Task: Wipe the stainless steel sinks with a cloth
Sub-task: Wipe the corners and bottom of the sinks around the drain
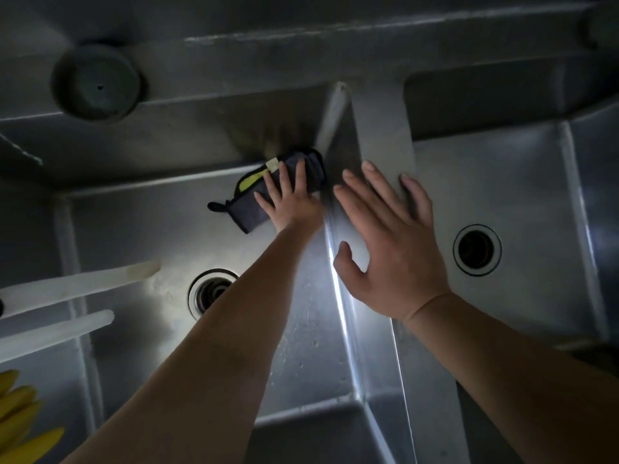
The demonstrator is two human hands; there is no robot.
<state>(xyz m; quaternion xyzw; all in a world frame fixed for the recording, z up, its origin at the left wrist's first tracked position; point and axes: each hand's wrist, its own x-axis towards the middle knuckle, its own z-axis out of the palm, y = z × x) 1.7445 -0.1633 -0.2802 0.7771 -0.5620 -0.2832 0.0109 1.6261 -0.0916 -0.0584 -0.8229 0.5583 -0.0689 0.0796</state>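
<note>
Cloth comes first: a folded dark navy cloth (274, 192) with a yellow-green trim strip and a small white label lies flat against the steel at the far right corner of the left stainless steel sink basin (134, 229), where the back wall meets the dividing wall. It looks soft, light and limp, folded into a thick pad with a small hanging loop sticking out at its left end; likely damp, so it should slide readily over steel yet bunch or unfold if pushed from one edge. The best hold is probably a flat palm over the middle of the pad, fingers spread to keep the folds together, and that is how the left hand (289, 204) sits, fingers splayed and pressing down on the cloth rather than pinching it, so its grip is a flat press, not a clench. The right hand (392, 242) is empty and unclenched, palm down with fingers spread on the steel divider (385, 135) between the basins, seemingly bracing. Beyond it is the right stainless steel sink basin (519, 182) with its round drain (477, 249); the left basin's drain (211, 291) lies nearer the viewer. Two pale white tubes (67, 296) reach in from the left, and yellow rubber glove fingers (20, 416) show at the bottom-left corner.
</note>
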